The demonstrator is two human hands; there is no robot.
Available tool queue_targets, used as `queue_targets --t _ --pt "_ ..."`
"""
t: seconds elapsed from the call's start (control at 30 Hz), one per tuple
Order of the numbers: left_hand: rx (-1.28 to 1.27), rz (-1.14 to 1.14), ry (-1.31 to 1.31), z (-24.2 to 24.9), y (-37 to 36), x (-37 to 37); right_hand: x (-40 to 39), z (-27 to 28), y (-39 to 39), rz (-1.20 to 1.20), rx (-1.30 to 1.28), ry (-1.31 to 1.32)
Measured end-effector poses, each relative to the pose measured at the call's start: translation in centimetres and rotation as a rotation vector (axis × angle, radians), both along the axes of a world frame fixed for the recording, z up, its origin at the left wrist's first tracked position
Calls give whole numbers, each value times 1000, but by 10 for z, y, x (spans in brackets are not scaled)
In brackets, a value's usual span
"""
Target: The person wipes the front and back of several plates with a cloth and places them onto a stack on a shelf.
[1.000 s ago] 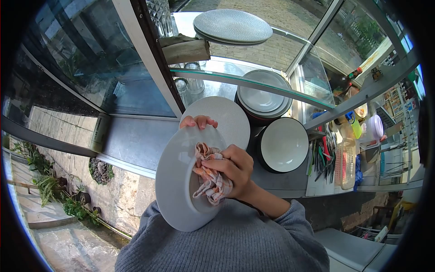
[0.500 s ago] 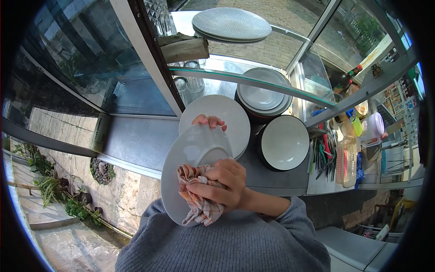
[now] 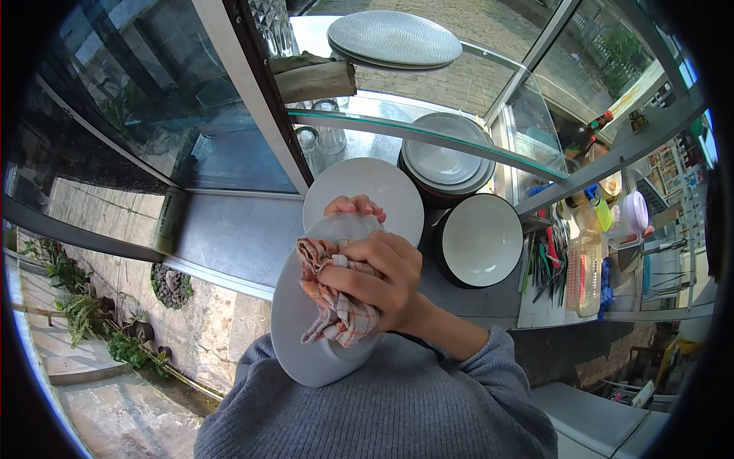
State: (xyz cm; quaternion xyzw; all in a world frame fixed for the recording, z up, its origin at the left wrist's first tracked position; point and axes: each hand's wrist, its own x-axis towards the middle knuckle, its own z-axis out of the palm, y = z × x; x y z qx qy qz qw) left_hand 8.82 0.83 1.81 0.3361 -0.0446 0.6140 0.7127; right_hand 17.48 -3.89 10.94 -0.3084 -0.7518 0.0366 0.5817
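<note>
A white plate [image 3: 292,336] is tilted in front of my chest with its underside towards me. Curled over its far rim are the fingers of my left hand [image 3: 354,206], which grips it; the rest of that hand is hidden behind the plate. My right hand [image 3: 382,279] is closed around a crumpled orange-and-white checked cloth [image 3: 340,306] and presses it against the plate's underside. Just beyond the held plate lie white plates [image 3: 382,180] on the grey counter. To their right stands a dark-rimmed bowl [image 3: 482,239], white inside.
A glass shelf edge [image 3: 428,138] crosses above a plate stack [image 3: 443,153]. Oval plates [image 3: 394,37] rest on the upper level. Drinking glasses [image 3: 330,130] stand at the left post. Cutlery [image 3: 547,264] and a plastic basket [image 3: 585,271] lie at right.
My right hand and the cloth have moved up the plate's underside, towards the far rim. My left hand keeps its grip at nearly the same spot.
</note>
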Motion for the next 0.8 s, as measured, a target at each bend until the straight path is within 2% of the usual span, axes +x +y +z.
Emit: queue_targets --t 0.07,0.17,0.2,0.23,0.3,0.37,0.5,0.57,0.67,0.7,0.8 --pt "-48 -51 -97 -2 1 1 4 -1 9 20 11 -8" --pt "-18 46 36 -19 12 -10 12 -11 16 31 -44 -37" --pt "152 -16 -115 -21 23 -13 14 -17 19 24 -171 18" --pt "153 -16 -116 -24 33 -19 17 -24 20 15 -299 72" --pt "254 -210 -203 -32 50 -36 21 -38 18 23 -356 97" --pt "297 -208 -249 -37 55 -47 22 -59 10 54 -577 289" --pt "399 -106 -183 -37 64 -77 25 -81 -17 130 -738 475" --pt "359 -44 -202 -39 65 -86 24 -80 -30 126 -680 451" --pt "293 -2 -204 -43 70 -100 21 -66 -43 84 -391 232" --pt "295 -5 -204 -43 70 -99 17 -60 -46 82 -388 233" --pt "272 34 -197 -45 67 -94 2 -44 -51 109 -103 127"
